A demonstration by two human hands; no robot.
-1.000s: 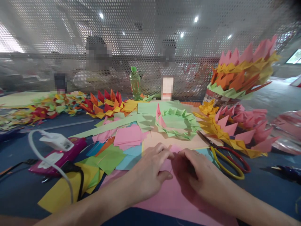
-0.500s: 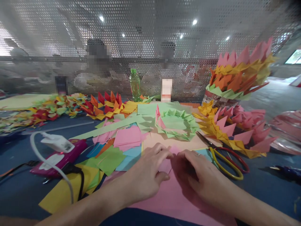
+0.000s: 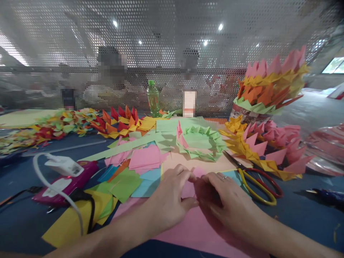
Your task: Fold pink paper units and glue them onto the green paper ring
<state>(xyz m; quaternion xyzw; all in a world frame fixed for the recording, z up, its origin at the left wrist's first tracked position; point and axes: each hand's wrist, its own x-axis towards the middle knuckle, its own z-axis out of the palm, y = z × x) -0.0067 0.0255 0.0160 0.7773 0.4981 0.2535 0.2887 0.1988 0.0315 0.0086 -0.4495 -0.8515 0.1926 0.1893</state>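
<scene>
My left hand (image 3: pixel 174 195) and my right hand (image 3: pixel 225 197) meet over a large pink sheet (image 3: pixel 188 229). Between their fingertips is a small piece of pink paper (image 3: pixel 198 172), partly hidden by the fingers. Both hands are closed on it, fingers curled. Just beyond them stands a ring of folded light green paper (image 3: pixel 200 156), with a pink folded point (image 3: pixel 180 134) set on its left side. A pair of scissors (image 3: pixel 258 186) with yellow and red handles lies to the right of my right hand. A stack of pink paper squares (image 3: pixel 145 157) lies left of the ring.
On the left sits a magenta power strip (image 3: pixel 64 184) with a white plug and cables. A tall layered paper flower (image 3: pixel 271 86) stands at right, near yellow and pink folded pieces (image 3: pixel 258 147). A green bottle (image 3: pixel 153 100) stands before the perforated metal screen (image 3: pixel 166 46). A pen (image 3: pixel 322 195) lies far right.
Both hands stay almost in place around the small pink paper. My left thumb has shifted slightly right, towards my right hand. The whole view has moved a little.
</scene>
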